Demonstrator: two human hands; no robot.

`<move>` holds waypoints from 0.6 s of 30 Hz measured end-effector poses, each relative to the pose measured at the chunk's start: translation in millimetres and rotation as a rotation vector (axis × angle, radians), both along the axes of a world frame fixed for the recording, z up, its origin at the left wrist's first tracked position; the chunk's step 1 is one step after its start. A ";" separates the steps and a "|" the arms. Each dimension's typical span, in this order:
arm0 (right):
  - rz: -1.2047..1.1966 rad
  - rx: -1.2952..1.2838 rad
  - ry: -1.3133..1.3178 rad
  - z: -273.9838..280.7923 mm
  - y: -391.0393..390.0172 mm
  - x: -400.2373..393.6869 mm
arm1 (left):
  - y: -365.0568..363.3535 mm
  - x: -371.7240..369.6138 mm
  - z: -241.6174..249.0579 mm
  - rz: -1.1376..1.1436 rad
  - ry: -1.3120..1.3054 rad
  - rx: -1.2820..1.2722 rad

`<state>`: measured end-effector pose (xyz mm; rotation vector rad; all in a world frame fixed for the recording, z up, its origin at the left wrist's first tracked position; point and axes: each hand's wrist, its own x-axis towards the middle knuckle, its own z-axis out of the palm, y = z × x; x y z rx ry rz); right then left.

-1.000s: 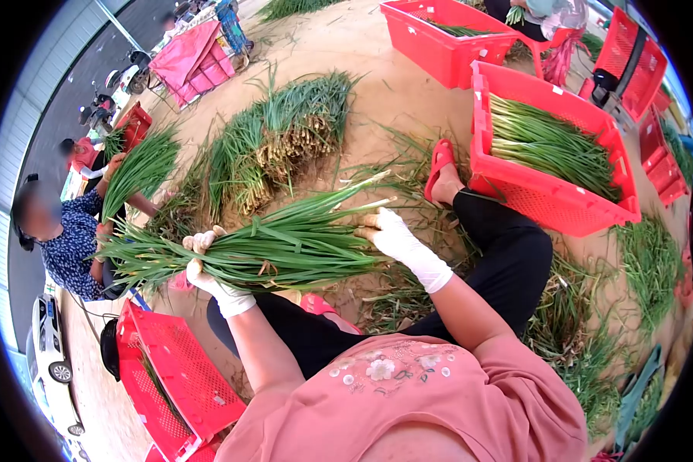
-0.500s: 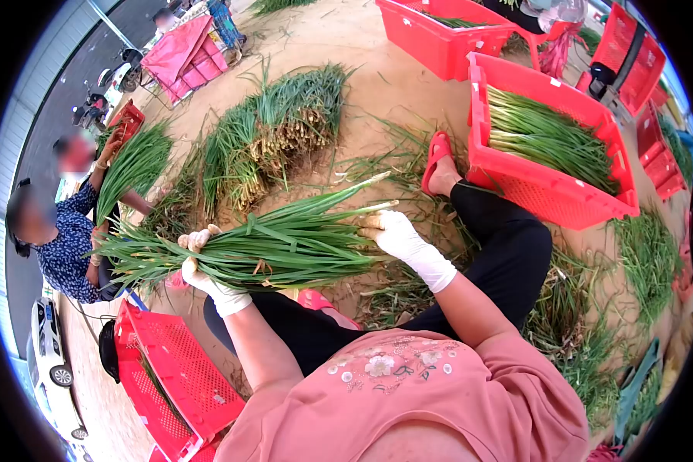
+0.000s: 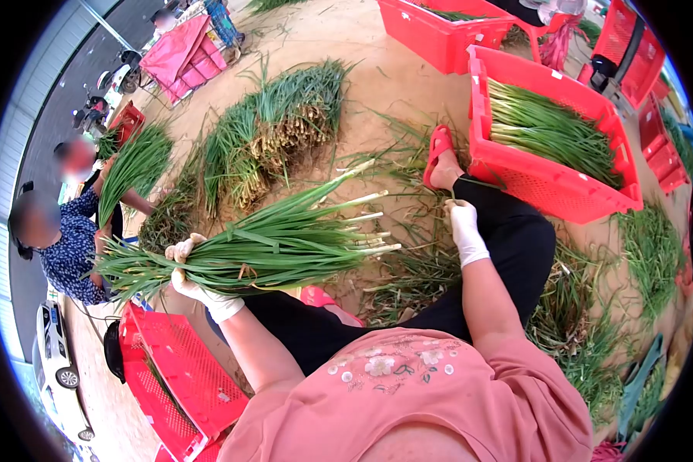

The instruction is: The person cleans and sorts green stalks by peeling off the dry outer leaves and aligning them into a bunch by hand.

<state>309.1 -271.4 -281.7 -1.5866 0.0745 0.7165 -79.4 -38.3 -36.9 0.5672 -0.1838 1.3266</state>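
Right hand (image 3: pixel 463 223) withdrawn from stalks, grip unclear | left hand (image 3: pixel 195 288) clamped round scallion-like bundle (image 3: pixel 277 246) | pale ends (image 3: pixel 375 249) point toward nearer right hand

No readable text, labels, brands, numbers or signs anywhere.

So the left hand (image 3: pixel 192 280), in a whitish glove with tan-stained fingers, is out ahead and left of the salmon-pink top with floral embroidery (image 3: pixel 431 396). Its grip is closed, fingers wrapped over, wrist covered by the cuff. The bare left forearm (image 3: pixel 260 346) slants back to the top. The right hand (image 3: pixel 463 219), gloved the same, reaches farther forward, right of the embroidery, fingers curled; can't tell how tightly they close. The bare right forearm (image 3: pixel 490 296) runs back to the sleeve, pretty much straight.
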 end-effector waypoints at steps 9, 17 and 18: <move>0.751 0.738 0.513 123.5 44.1 -89.1 | -0.7 3.1 -1.6 0.095 0.021 -0.002; 0.619 0.526 0.332 116.1 53.0 -101.9 | -1.8 3.1 -3.9 0.178 0.132 -0.074; 0.627 0.472 0.250 118.6 51.0 -102.4 | -2.0 2.9 -4.8 0.178 0.132 -0.078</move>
